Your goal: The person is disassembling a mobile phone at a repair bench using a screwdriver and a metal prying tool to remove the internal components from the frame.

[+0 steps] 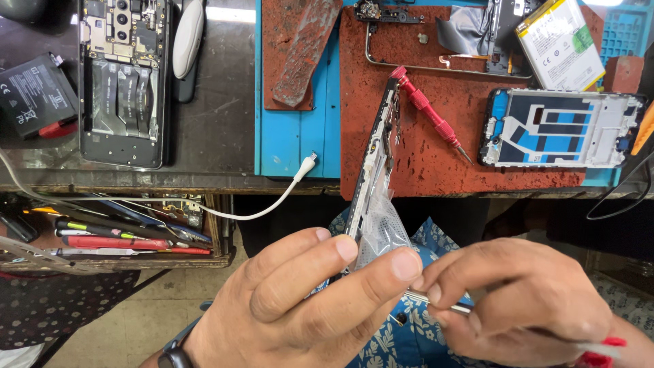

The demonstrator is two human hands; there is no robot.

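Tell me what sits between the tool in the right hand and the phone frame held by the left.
Nothing solid: the right hand brings a thin metal tool up to the phone frame that the left hand grips. Only the clear film hanging off the frame lies there.

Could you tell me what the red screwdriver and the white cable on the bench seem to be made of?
Red screwdriver: the handle looks like anodised metal, ribbed and slightly glossy, though hard plastic is possible; the slim grey tip looks like steel. White cable: a soft plastic or rubber jacket, judging by its loose curve and matt white surface.

Screwdriver on mat, phone frame right; opened phone far left.
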